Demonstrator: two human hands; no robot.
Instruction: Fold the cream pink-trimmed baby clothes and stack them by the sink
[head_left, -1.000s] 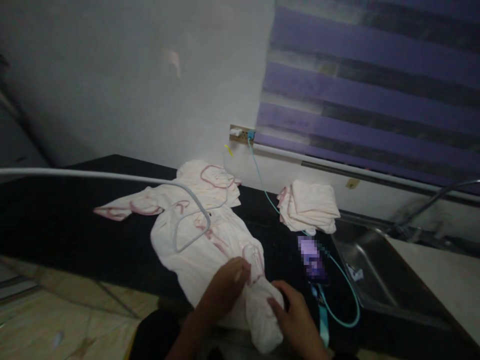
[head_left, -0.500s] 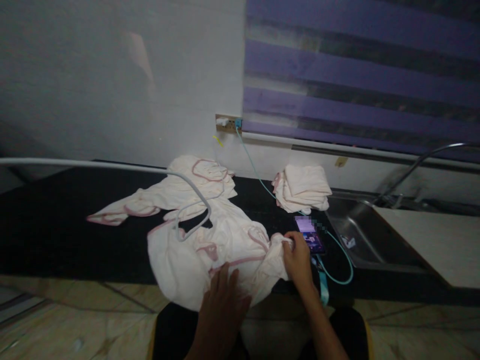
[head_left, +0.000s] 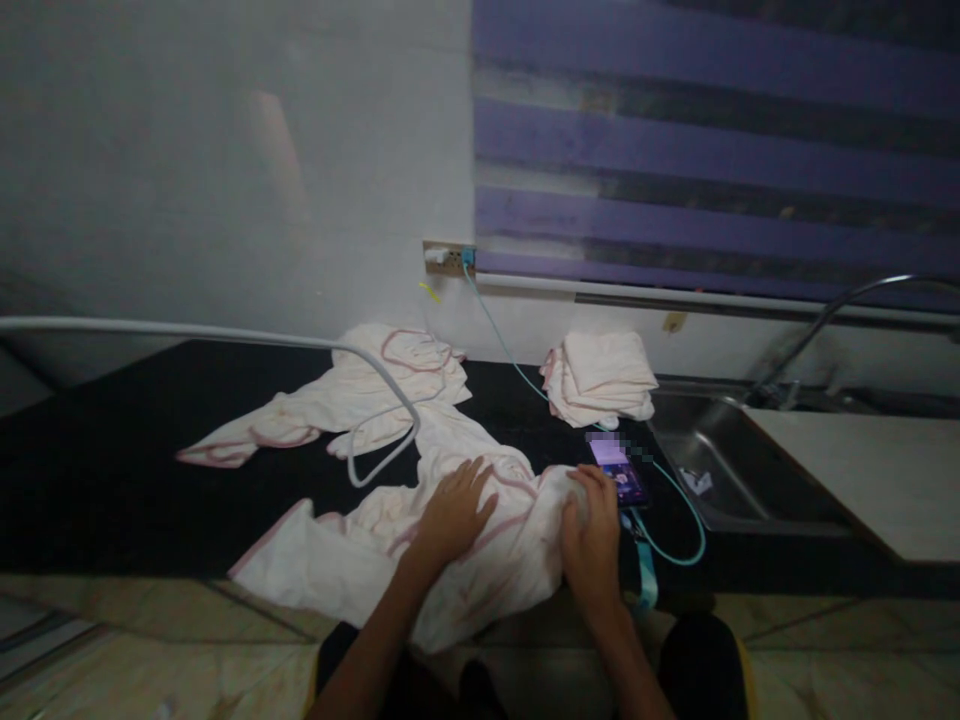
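Note:
A crumpled white cloth with pink trim [head_left: 495, 570] lies across the dark counter, its lower part hanging over the front edge. On top of it rests my left hand [head_left: 456, 508], fingers stretched out and apart. My right hand [head_left: 591, 530] grips the right end of the same cloth, with thumb and fingers closed on a fold. Behind, a second rumpled white cloth piece with pink edging [head_left: 300, 405] spreads to the left; whether it joins the nearer cloth I cannot tell. A folded stack of similar cloths [head_left: 604, 375] sits at the back.
Just right of my right hand lies a lit phone [head_left: 619, 475] with a teal cable [head_left: 701, 535] running to the wall outlet [head_left: 448, 258]. Farther right are a steel sink [head_left: 712, 460], a faucet [head_left: 817, 320] and a pale board [head_left: 862, 480]. A white cord [head_left: 225, 333] arches across the left.
My left hand has moved up and forward over the cloth. The cloth's left part has shifted, with a corner now reaching farther left and down. My right hand stays on the right end.

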